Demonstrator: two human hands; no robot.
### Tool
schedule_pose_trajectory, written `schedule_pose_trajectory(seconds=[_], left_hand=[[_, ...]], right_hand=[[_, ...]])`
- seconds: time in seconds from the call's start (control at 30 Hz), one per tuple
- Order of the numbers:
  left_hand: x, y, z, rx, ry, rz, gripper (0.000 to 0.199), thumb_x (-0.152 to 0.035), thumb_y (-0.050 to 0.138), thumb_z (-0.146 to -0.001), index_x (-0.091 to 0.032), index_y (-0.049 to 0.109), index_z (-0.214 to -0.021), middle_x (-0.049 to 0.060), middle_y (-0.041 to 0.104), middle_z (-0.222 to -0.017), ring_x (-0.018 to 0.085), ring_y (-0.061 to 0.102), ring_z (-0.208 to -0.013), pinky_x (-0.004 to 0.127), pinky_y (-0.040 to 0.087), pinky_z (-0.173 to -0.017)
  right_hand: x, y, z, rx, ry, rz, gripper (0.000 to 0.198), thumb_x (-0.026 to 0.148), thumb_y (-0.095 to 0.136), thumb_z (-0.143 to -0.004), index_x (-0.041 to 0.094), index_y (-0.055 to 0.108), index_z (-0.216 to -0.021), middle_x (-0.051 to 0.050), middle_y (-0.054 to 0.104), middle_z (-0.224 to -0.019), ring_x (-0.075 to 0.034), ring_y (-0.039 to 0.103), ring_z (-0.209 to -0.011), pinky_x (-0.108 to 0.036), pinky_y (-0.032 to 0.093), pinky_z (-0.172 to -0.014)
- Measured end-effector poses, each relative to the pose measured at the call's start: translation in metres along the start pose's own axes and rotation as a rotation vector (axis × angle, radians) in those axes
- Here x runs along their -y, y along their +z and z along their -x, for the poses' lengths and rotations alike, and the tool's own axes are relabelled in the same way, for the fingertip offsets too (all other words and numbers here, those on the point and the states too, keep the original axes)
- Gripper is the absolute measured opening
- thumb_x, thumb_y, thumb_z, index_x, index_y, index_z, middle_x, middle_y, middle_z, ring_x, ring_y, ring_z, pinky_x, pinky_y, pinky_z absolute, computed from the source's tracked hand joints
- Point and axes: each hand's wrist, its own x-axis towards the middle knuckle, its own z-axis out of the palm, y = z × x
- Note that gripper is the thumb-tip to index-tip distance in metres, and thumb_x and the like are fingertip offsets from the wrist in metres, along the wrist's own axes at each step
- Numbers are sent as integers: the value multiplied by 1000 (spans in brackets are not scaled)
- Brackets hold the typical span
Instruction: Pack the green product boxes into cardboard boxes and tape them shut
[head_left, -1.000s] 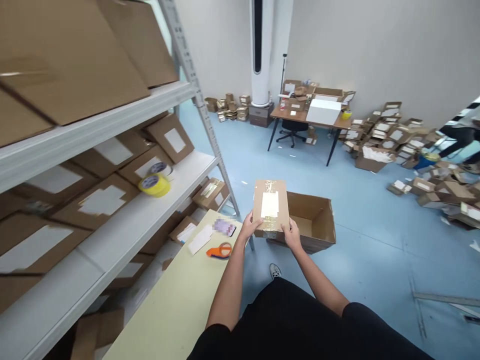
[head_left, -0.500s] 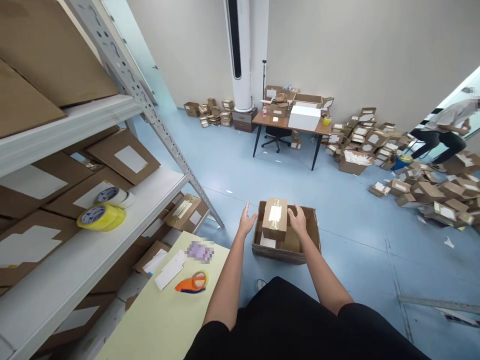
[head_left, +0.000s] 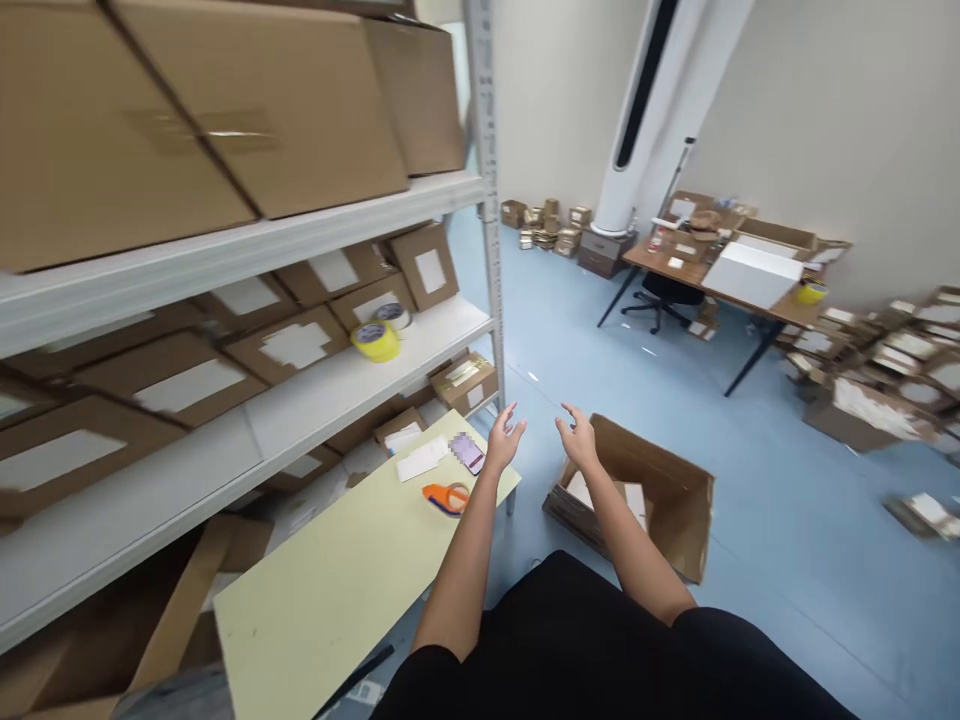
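Both of my hands are raised in front of me with nothing in them. My left hand (head_left: 505, 438), fingers apart, is above the far end of the pale yellow table (head_left: 322, 580). Over the near left edge of a large open cardboard box (head_left: 682, 490) on the floor is my right hand (head_left: 576, 437), its fingers also spread. Inside that box lie items with white labels (head_left: 634, 500), partly hidden by my right forearm. On the table are an orange tape dispenser (head_left: 446, 498), a phone (head_left: 466, 453) and white paper sheets (head_left: 421, 458).
To my left stands a metal shelf (head_left: 300, 400) loaded with cardboard boxes. A yellow tape roll (head_left: 376, 342) and a white tape roll (head_left: 395, 316) sit on its middle level. A brown desk (head_left: 679, 268) stands ahead, with piled parcels (head_left: 892, 350) at the right.
The view has turned left, toward the shelf. The small taped box that was between my hands is no longer there; my hands are empty and the large box appears further right.
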Motion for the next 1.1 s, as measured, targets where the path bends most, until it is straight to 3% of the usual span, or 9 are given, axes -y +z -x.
schedule_pose_trajectory(seconds=[0.27,0.47,0.63,0.73,0.83,0.93,1.1], left_hand=[[-32,-156,74,-296,75,-40,56,-53,66,-94,-27,61,-143,10,51,-158,31,43,-149,47,38,-120],[-42,-283,146,-575,50,-43,57,-55,67,-93,-28,60,-142,10,52,-157,30,43,-149,46,37,-121],[-29,-349,202,-712,8,-44,56,-54,65,-94,-28,59,-144,9,52,-158,30,43,-149,44,37,-122],[-12,-363,224,-757,-36,-56,55,-52,66,-94,-29,60,-143,9,51,-158,30,41,-151,45,35,-123],[11,-359,237,-796,-90,-69,54,-52,67,-93,-27,62,-141,10,53,-157,29,42,-150,46,34,-124],[39,-339,246,-809,-173,-53,56,-54,69,-91,-27,62,-140,11,54,-155,30,44,-149,47,35,-124],[88,-287,254,-801,-295,-1,58,-56,72,-88,-26,65,-136,13,57,-152,32,47,-147,49,40,-120]], right_hand=[[81,144,58,277,-231,-65,52,44,57,-91,20,65,-136,-14,65,-141,-32,60,-130,-52,49,-108],[139,234,112,433,-307,-108,54,45,57,-91,21,63,-139,-14,64,-142,-32,58,-133,-52,46,-111],[167,289,154,559,-343,-124,52,43,56,-92,25,61,-141,-11,63,-145,-30,57,-133,-52,48,-110],[159,307,165,593,-357,-97,53,41,56,-92,24,60,-142,-11,63,-145,-30,56,-135,-52,45,-114],[127,312,165,623,-352,-29,55,35,56,-88,21,61,-141,-13,63,-145,-29,56,-136,-51,41,-118],[78,308,159,648,-285,73,53,32,57,-82,18,65,-133,-13,66,-139,-29,58,-132,-48,43,-116],[-6,302,157,696,1,283,24,35,59,-80,20,72,-92,-11,75,-98,-28,69,-94,-41,54,-90]])
